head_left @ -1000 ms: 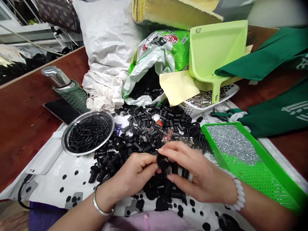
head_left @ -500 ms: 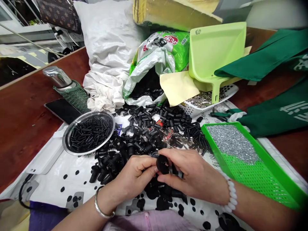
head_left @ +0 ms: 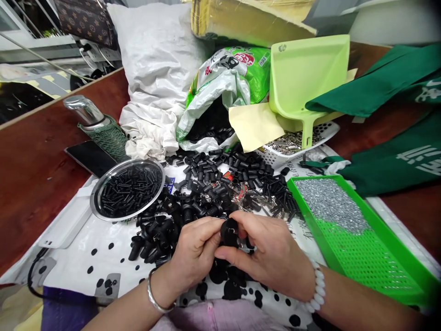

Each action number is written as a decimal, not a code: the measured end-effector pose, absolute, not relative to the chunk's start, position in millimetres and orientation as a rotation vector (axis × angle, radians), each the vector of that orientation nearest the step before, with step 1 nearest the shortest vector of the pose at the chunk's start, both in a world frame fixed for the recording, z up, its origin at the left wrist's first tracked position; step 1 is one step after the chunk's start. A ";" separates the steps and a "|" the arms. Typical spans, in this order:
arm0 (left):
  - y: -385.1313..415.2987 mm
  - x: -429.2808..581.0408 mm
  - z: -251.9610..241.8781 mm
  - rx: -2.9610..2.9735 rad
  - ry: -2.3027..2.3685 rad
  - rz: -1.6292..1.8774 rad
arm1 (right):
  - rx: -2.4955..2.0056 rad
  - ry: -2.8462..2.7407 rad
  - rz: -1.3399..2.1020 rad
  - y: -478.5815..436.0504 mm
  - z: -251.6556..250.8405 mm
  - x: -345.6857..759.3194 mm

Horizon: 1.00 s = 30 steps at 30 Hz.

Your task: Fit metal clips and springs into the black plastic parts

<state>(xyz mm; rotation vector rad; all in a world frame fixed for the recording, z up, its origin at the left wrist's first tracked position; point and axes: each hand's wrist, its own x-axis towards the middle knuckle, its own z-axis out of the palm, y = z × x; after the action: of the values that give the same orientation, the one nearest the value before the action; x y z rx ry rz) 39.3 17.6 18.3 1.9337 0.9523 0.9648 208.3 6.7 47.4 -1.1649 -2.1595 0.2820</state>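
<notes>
Low in the middle, both hands meet over a black round plastic part (head_left: 229, 232) with small bits of metal on its face. My left hand (head_left: 198, 250) pinches its left side between thumb and fingertips. From the right, my right hand (head_left: 268, 250) curls around the same part, thumb below and index finger on top. Some of the part is hidden behind the fingers. Just beyond the hands spreads a pile of similar black plastic parts (head_left: 188, 212), mixed with short black tubes (head_left: 237, 168) and thin metal pieces.
On the left stands a steel bowl (head_left: 93, 202) of black ribbed sleeves, near a phone (head_left: 90, 157) and a white box (head_left: 65, 227). To the right lies a green tray (head_left: 375, 257) with small silvery pieces. A light-green dustpan (head_left: 308, 73) rests on a white basket (head_left: 275, 158) behind.
The black part has turned in my fingers, so more of its metal-dotted face shows. Both hands have shifted slightly left, and my right thumb has moved left beneath the part.
</notes>
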 end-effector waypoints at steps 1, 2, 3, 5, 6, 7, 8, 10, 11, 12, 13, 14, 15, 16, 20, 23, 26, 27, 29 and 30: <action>17.9 39.4 18.7 1.935 0.951 0.975 | -1.160 -2.153 0.266 6.9 47.9 208.9; 18.1 39.4 19.1 1.941 0.948 0.978 | -1.151 -2.145 0.248 7.2 48.7 210.2; 18.3 39.2 19.4 1.954 0.940 0.982 | -1.137 -2.135 0.235 7.5 49.7 212.2; 18.7 38.4 19.2 1.982 0.924 0.979 | -1.087 -2.125 0.220 8.0 51.5 217.4; 18.8 37.9 18.7 1.994 0.922 0.972 | -1.054 -2.123 0.216 8.3 52.0 220.2; 19.0 37.5 18.1 2.005 0.922 0.963 | -1.022 -2.124 0.218 8.5 52.1 222.6; 19.2 37.2 17.4 2.014 0.925 0.956 | -0.997 -2.129 0.225 8.7 51.8 224.7; 19.1 36.7 16.3 2.035 0.942 0.940 | -0.968 -2.147 0.256 8.8 50.4 227.0; 18.9 36.5 16.1 2.053 0.946 0.931 | -0.958 -2.157 0.282 8.8 49.3 227.3; 18.6 36.2 16.2 2.077 0.948 0.919 | -0.948 -2.168 0.311 8.6 48.1 227.2; 18.1 35.8 16.5 2.108 0.949 0.903 | -0.940 -2.177 0.339 8.3 46.6 226.9; 17.6 35.3 16.8 2.144 0.952 0.883 | -0.937 -2.185 0.361 7.9 44.8 226.5; 17.2 34.7 17.1 2.186 0.957 0.861 | -0.939 -2.189 0.376 7.4 42.7 226.0; 16.8 34.0 17.1 2.234 0.963 0.837 | -0.946 -2.191 0.386 6.9 40.1 225.7; 17.4 31.1 12.7 2.429 0.964 0.834 | -0.977 -2.194 0.407 3.6 27.4 225.2; 19.6 31.1 7.0 2.521 0.905 0.937 | -1.000 -2.189 0.432 1.5 20.0 224.6; 22.4 34.2 6.1 2.535 0.873 0.904 | -1.014 -2.148 0.470 2.7 16.6 224.9; 23.3 35.3 7.8 2.532 0.875 0.873 | -1.020 -2.129 0.478 3.9 15.8 225.9; 25.9 36.2 13.9 2.533 0.885 0.812 | -1.035 -2.089 0.478 6.8 13.7 230.2; 28.0 35.2 18.0 2.537 0.889 0.790 | -1.046 -2.062 0.470 8.0 12.2 233.6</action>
<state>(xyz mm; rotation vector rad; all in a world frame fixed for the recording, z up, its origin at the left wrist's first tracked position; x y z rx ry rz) 35.2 28.0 18.0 2.5370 0.8889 0.7897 233.6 8.0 12.2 -1.0460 -2.0616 0.4695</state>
